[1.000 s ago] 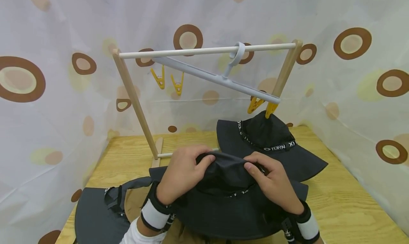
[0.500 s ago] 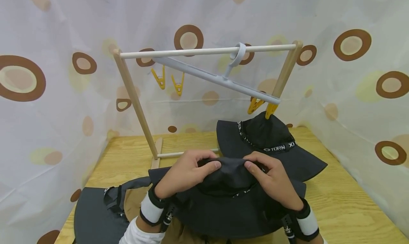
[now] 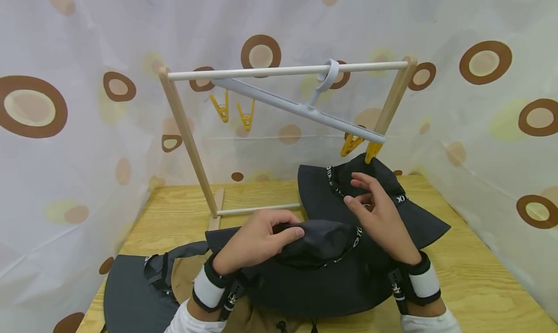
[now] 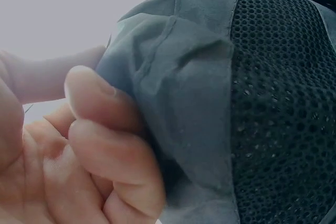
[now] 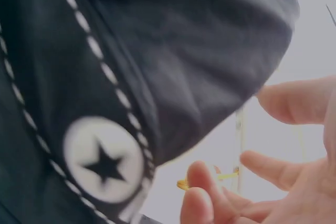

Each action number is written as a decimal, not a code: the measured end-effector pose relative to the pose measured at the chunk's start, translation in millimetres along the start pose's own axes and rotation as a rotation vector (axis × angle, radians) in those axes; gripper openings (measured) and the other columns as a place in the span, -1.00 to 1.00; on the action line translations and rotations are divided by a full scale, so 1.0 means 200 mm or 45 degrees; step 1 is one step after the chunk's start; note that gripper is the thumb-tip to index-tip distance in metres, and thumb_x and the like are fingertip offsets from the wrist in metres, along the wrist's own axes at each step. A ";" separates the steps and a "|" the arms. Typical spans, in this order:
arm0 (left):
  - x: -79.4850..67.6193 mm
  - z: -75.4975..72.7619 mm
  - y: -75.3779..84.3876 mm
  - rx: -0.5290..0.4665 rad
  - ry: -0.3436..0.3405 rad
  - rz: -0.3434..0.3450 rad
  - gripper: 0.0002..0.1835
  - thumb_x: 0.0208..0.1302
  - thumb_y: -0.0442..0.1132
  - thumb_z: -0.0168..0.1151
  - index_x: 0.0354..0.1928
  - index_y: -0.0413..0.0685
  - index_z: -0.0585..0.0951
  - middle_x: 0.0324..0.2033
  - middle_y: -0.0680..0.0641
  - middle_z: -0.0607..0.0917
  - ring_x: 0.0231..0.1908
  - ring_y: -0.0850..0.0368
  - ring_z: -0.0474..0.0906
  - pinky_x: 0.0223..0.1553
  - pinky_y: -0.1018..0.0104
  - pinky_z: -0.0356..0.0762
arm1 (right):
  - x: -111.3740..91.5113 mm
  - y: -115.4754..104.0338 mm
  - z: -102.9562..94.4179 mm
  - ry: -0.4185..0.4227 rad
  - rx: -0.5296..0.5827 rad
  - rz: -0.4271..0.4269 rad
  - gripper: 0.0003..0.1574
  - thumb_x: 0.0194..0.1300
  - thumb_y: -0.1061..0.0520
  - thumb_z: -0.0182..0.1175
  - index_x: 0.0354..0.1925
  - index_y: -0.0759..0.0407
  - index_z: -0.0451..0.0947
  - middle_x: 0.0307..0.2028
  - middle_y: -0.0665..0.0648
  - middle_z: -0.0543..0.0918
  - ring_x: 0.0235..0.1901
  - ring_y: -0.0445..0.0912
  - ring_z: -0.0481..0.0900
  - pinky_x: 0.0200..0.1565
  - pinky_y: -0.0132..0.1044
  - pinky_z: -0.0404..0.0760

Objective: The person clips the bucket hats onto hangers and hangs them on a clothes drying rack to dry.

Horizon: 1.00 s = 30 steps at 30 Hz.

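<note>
I log, lower centre: one black hat (image 3: 327, 289), pinched on top by the left hand (image 3: 260, 237); right of centre: right hand (image 3: 380, 218), loosely spread, apparently holding nothing.

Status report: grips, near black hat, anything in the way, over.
Left grip pinching near black hat by its crown. Right grip holding nothing. Possibly in the way: rear black hat, behind right grip, below hanger.

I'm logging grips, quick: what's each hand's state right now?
Left hand: closed, holding the near hat.
Right hand: open, holding nothing.
</note>
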<state>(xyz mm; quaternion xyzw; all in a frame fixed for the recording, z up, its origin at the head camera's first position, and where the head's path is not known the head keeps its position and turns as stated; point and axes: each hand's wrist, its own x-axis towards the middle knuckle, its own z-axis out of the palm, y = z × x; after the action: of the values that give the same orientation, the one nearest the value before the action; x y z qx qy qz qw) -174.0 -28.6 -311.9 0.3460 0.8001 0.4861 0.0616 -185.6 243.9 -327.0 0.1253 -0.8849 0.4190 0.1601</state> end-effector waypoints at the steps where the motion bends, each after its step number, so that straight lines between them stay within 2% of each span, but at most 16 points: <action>1: 0.00 0.00 0.00 0.009 0.000 0.004 -0.85 0.44 -0.17 0.16 -0.15 0.05 0.71 -0.54 0.01 0.52 -0.63 0.25 0.34 -0.41 0.39 0.38 | 0.01 0.00 -0.01 -0.016 -0.019 0.009 -0.32 0.50 0.00 0.08 0.46 0.12 0.16 0.32 0.30 0.42 -0.08 -0.10 0.58 -0.05 -0.28 0.53; 4: 0.00 0.00 0.00 0.025 -0.005 0.014 -0.85 0.44 -0.17 0.17 -0.15 0.05 0.71 -0.50 0.02 0.54 -0.59 0.25 0.35 -0.37 0.39 0.38 | 0.04 -0.01 -0.03 -0.039 -0.056 0.019 -0.30 0.51 -0.02 0.07 0.48 0.12 0.14 0.33 0.31 0.40 0.00 0.08 0.58 0.00 -0.10 0.54; 9: 0.00 -0.01 -0.01 0.038 -0.012 0.030 -0.85 0.44 -0.17 0.17 -0.15 0.05 0.71 -0.50 0.03 0.55 -0.57 0.28 0.34 -0.36 0.40 0.38 | 0.11 -0.03 -0.07 -0.022 -0.065 0.026 -0.25 0.50 -0.03 0.07 0.51 0.12 0.09 0.35 0.35 0.36 0.05 0.20 0.56 -0.01 0.08 0.56; 14: -0.01 0.00 -0.02 0.052 -0.027 0.044 -0.85 0.43 -0.16 0.18 -0.15 0.06 0.71 -0.56 0.05 0.48 -0.62 0.30 0.29 -0.40 0.41 0.36 | 0.21 -0.02 -0.06 0.026 -0.110 0.021 -0.18 0.48 -0.03 0.10 0.53 0.16 0.05 0.32 0.41 0.36 0.00 0.22 0.60 -0.15 -0.04 0.58; 20: -0.02 0.01 -0.04 0.056 -0.044 0.038 -0.85 0.44 -0.15 0.16 -0.14 0.06 0.71 -0.53 0.05 0.48 -0.59 0.31 0.29 -0.36 0.41 0.37 | 0.26 -0.01 -0.03 0.090 -0.154 0.025 -0.18 0.44 0.04 0.15 0.50 0.24 0.08 0.30 0.46 0.35 -0.10 0.22 0.65 -0.28 -0.21 0.54; 30: -0.03 0.01 -0.05 0.089 -0.055 0.061 -0.83 0.45 -0.15 0.16 -0.10 0.06 0.71 -0.45 0.04 0.58 -0.55 0.24 0.35 -0.34 0.42 0.38 | 0.35 -0.02 0.00 0.166 -0.204 0.006 -0.18 0.39 0.07 0.17 0.50 0.21 0.13 0.28 0.45 0.40 -0.21 0.17 0.68 -0.28 -0.22 0.52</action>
<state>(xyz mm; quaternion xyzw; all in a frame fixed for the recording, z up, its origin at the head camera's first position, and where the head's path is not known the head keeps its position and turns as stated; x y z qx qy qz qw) -174.4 -33.1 -323.1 0.3773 0.8067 0.4515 0.0550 -248.8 236.1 -296.7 0.0827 -0.9036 0.3543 0.2259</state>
